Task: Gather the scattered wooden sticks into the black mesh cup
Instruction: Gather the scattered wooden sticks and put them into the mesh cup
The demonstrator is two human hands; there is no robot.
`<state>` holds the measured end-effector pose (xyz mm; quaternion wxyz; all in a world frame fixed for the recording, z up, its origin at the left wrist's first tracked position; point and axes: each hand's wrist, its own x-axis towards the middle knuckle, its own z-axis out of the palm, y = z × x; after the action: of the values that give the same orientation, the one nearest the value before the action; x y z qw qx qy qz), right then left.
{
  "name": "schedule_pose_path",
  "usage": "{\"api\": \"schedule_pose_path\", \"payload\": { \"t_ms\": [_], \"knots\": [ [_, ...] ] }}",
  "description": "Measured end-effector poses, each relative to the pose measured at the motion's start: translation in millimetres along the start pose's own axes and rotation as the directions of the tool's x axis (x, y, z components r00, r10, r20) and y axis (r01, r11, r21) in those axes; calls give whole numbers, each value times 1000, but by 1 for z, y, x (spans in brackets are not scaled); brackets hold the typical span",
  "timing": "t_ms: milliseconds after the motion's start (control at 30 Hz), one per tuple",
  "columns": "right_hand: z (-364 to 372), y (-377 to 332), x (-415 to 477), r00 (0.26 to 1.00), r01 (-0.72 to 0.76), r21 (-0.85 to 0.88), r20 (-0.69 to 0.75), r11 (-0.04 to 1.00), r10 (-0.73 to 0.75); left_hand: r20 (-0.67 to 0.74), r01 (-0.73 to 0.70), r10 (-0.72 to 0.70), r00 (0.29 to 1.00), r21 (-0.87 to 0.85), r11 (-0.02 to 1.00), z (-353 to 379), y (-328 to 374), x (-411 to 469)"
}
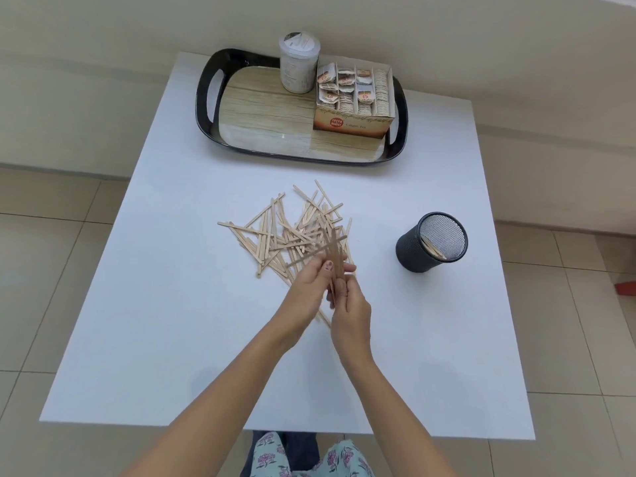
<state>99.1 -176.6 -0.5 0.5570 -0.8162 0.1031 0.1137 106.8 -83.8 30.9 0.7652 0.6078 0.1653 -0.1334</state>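
A loose pile of thin wooden sticks (292, 232) lies scattered at the middle of the white table (172, 304). Just in front of the pile, my left hand (309, 290) and my right hand (351, 311) are pressed together around a small bundle of sticks (335, 249), which stands up between the fingers of both. The black mesh cup (413, 253) sits to the right of the pile, tipped toward me, with a few sticks visible inside it. Both hands are well to the left of the cup.
A black tray (206, 98) with a wood-pattern floor sits at the table's far edge, holding a clear cylindrical container (298, 63) and an open tea bag box (354, 98). Tiled floor surrounds the table. My patterned clothing shows at the bottom edge.
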Motion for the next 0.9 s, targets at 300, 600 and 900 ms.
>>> {"api": "schedule_pose_path", "payload": {
  "t_ms": [300,600,900],
  "knots": [
    [6,19,10,971,227,167,-116,959,-209,5,-215,221,975,254,943,17,-15,1],
    [11,42,12,973,230,-2,-30,973,-230,17,-282,291,957,310,908,29,-34,5],
    [21,28,25,996,-20,325,84,945,-8,-20,-251,267,964,281,926,18,-31,22]
  ]
}}
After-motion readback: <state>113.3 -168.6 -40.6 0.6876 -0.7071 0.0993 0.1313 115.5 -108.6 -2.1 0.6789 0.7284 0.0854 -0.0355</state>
